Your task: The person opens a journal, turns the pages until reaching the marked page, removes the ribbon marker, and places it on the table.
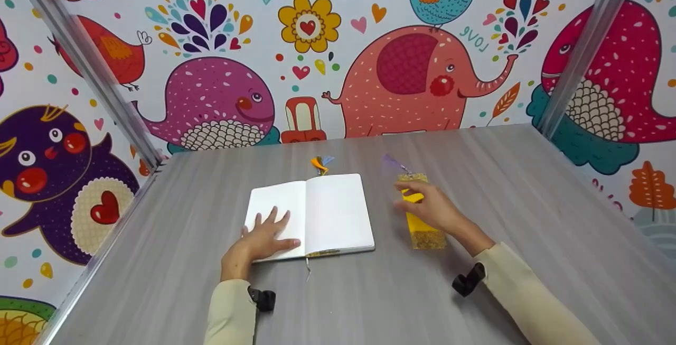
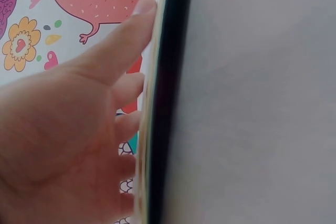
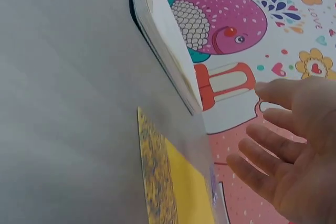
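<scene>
An open notebook (image 1: 338, 213) with blank white pages lies on the grey table. My left hand (image 1: 264, 239) rests on its left page with the fingers spread. In the left wrist view the left hand's fingertips and thumb meet the page edge. My right hand (image 1: 430, 207) is over a yellow bookmark (image 1: 420, 224) with glittery gold ends, to the right of the notebook. Its fingers are loosely bent and hold nothing; in the right wrist view the right hand (image 3: 294, 145) is apart from the bookmark (image 3: 184, 182). A purple tassel (image 1: 392, 161) extends from the bookmark's far end.
Orange and blue tassels (image 1: 321, 164) stick out beyond the notebook's top edge. A thin ribbon (image 1: 308, 270) hangs from its lower edge, near a gold strip (image 1: 323, 253) between the pages. Printed cartoon walls (image 1: 311, 70) and metal posts (image 1: 87, 65) border the table (image 1: 327, 313).
</scene>
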Demonstrator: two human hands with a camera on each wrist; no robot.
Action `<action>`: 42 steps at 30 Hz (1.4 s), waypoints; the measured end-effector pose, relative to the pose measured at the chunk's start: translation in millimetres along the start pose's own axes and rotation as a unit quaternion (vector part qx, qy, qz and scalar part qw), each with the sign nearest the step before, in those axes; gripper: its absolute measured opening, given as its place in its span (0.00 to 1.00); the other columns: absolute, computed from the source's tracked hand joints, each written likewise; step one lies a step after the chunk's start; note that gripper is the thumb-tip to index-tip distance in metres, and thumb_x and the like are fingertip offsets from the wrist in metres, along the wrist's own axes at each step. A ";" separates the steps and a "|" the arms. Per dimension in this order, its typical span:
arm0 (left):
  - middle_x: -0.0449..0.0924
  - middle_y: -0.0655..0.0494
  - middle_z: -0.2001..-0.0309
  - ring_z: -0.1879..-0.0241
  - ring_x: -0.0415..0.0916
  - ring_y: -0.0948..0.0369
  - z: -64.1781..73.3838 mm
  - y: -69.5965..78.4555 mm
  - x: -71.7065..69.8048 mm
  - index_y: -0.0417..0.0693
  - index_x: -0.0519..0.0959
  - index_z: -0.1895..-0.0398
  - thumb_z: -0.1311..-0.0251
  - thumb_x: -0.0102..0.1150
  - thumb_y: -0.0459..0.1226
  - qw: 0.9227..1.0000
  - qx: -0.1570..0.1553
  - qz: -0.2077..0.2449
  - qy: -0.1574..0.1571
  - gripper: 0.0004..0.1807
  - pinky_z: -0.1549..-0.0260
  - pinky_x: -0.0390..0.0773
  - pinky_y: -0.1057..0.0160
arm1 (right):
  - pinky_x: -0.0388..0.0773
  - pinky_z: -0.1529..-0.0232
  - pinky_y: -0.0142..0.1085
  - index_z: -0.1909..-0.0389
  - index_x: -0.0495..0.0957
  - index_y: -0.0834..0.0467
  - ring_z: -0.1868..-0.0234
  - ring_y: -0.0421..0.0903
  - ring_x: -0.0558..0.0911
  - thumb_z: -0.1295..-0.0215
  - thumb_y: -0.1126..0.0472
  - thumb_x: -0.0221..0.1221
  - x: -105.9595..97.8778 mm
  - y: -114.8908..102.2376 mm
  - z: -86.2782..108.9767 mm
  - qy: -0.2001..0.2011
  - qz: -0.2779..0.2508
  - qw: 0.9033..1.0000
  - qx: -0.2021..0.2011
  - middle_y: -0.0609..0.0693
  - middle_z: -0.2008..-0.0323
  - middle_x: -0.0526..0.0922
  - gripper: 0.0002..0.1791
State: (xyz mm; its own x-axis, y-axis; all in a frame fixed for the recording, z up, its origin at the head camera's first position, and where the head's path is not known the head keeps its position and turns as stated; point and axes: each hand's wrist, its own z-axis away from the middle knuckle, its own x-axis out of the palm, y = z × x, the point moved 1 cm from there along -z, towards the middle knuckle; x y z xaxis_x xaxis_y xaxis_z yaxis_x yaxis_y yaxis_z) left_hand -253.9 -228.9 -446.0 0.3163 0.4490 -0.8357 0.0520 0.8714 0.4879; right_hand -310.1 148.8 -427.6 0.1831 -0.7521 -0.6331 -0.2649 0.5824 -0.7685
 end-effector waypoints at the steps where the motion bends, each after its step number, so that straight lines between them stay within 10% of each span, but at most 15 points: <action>1: 0.37 0.34 0.20 0.24 0.28 0.27 -0.1 -0.2 -0.1 0.46 0.52 0.20 0.36 0.59 0.59 1.000 0.000 0.000 0.000 0.49 0.34 0.31 0.20 | 0.76 0.36 0.54 0.34 0.75 0.53 0.36 0.57 0.77 0.34 0.54 0.65 2.5 -3.1 -0.3 -0.006 0.002 1.000 -0.014 0.55 0.36 0.78 0.28; 11: 0.37 0.34 0.20 0.23 0.28 0.28 -1.3 -0.7 0.7 0.46 0.52 0.20 0.37 0.58 0.60 1.000 0.002 0.001 0.001 0.49 0.33 0.31 0.21 | 0.72 0.31 0.51 0.30 0.71 0.48 0.28 0.53 0.70 0.39 0.53 0.69 34.2 -33.2 -3.2 -0.084 0.090 0.988 -0.095 0.50 0.28 0.70 0.35; 42: 0.50 0.37 0.21 0.23 0.41 0.30 -1.7 0.6 2.5 0.47 0.62 0.24 0.45 0.68 0.58 0.998 -0.020 -0.003 0.064 0.49 0.29 0.41 0.25 | 0.56 0.22 0.53 0.30 0.71 0.49 0.22 0.56 0.60 0.42 0.49 0.72 79.3 -45.9 -9.9 -0.226 0.165 0.956 -0.084 0.52 0.23 0.61 0.38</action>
State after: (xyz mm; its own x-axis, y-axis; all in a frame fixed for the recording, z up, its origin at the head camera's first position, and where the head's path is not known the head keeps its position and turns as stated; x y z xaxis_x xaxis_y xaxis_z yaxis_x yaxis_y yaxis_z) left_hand -254.6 -226.9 -448.2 0.1917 0.4633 -0.8652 0.0152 0.8801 0.4746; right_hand -292.8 59.3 -441.6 0.4433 -0.3045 -0.8431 -0.5205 0.6782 -0.5187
